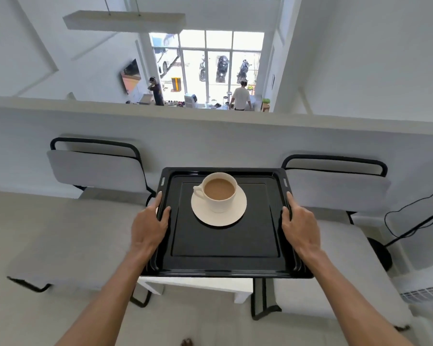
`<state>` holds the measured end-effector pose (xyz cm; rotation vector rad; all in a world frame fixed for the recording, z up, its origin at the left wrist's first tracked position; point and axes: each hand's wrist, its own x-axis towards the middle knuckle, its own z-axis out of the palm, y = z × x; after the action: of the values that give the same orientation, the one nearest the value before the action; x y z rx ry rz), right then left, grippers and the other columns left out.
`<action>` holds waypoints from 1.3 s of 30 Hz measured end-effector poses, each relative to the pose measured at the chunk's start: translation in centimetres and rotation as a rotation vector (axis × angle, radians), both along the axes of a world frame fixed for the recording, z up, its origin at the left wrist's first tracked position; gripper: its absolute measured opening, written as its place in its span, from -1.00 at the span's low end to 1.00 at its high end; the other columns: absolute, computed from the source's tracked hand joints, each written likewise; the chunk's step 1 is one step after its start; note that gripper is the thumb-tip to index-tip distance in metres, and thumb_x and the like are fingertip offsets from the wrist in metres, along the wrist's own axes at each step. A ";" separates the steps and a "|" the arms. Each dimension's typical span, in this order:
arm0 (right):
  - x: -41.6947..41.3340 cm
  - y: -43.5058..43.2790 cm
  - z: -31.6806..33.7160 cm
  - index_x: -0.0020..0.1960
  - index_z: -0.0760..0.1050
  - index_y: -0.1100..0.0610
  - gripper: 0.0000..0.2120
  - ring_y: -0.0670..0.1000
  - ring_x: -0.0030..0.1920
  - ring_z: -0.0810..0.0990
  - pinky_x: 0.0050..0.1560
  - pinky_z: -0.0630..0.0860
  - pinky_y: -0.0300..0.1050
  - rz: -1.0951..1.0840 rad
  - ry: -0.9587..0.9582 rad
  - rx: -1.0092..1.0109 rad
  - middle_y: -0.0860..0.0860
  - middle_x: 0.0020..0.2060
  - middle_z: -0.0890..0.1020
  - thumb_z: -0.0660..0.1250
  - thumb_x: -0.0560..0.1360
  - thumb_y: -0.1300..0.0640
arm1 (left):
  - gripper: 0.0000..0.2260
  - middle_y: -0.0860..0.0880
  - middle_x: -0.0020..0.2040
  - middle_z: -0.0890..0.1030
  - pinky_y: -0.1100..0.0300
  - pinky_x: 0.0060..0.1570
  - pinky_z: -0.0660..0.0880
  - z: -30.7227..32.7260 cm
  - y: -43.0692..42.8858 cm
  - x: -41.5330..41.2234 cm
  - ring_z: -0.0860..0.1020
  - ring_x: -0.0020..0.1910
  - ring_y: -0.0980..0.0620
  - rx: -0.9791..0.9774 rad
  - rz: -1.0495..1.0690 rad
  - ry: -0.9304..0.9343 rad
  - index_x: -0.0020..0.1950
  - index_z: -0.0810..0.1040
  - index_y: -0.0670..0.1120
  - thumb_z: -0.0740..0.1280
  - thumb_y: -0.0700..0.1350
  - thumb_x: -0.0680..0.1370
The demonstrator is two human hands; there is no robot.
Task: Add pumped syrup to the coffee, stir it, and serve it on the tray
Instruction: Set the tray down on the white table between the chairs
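- We stand over two grey chairs point(98, 168) that face a white half-wall point(210, 131), with a small white desk point(193, 283) showing just under the near edge of what we carry; we judge this low desk to be the place to serve, so the step in hand is the carry and set-down.
- We hold the black tray point(225, 245) level by its two side rims, and whether it already rests on the desk or hangs just above it we cannot tell.
- Our left hand point(150, 228) is closed on the left rim, thumb on top and fingers point(158, 198) reaching along the edge; our right hand point(299, 228) grips the right rim the same way, so the load is shared evenly.
- To do this well, we keep both wrists at one height and lower the tray flat, near edge and far edge together, letting go only when it sits firm.
- The white saucer point(219, 216) lies on the far half of the tray, well apart from both hands, so any forward tilt could slide it.
- The white cup point(219, 193) stands upright on the saucer, handle to the left.
- The coffee point(219, 189) is pale brown and sits close to the brim, so we move slowly and avoid a jolt.
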<state>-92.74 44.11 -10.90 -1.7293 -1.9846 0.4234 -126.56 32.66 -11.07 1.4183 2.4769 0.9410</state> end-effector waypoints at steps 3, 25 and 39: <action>-3.4 0.9 -1.2 0.56 0.35 0.20 -0.55 0.13 -0.26 0.62 -0.15 0.65 0.06 -0.025 0.011 0.003 0.16 -0.28 0.66 0.20 0.69 0.16 | -0.55 -0.19 -0.31 0.69 -0.02 -0.17 0.62 -0.9 1.9 -3.6 0.66 -0.30 -0.20 0.000 -0.011 -0.005 0.53 0.40 -0.08 0.31 -0.04 0.64; -15.9 12.0 -16.5 0.59 0.32 0.09 -0.52 0.13 -0.22 0.57 -0.17 0.59 0.05 -0.104 0.038 -0.072 0.12 -0.25 0.59 0.22 0.68 0.11 | -0.58 -0.03 -0.49 0.46 0.12 -0.39 0.40 -17.5 13.7 -15.5 0.47 -0.47 -0.04 -0.023 0.045 -0.164 0.48 0.47 0.01 0.35 -0.10 0.62; -20.3 12.4 -31.0 0.58 0.35 0.01 -0.52 0.22 -0.17 0.57 -0.13 0.59 0.18 -0.247 0.059 -0.132 0.16 -0.22 0.57 0.26 0.66 0.11 | -0.57 -0.11 -0.32 0.63 0.02 -0.22 0.57 -30.6 17.0 -20.9 0.58 -0.35 -0.12 -0.055 -0.023 -0.210 0.49 0.45 0.05 0.35 -0.09 0.62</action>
<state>-112.99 56.51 -41.91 -1.9892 -1.7085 0.5215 -147.44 49.69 -41.65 1.2585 2.3108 0.9555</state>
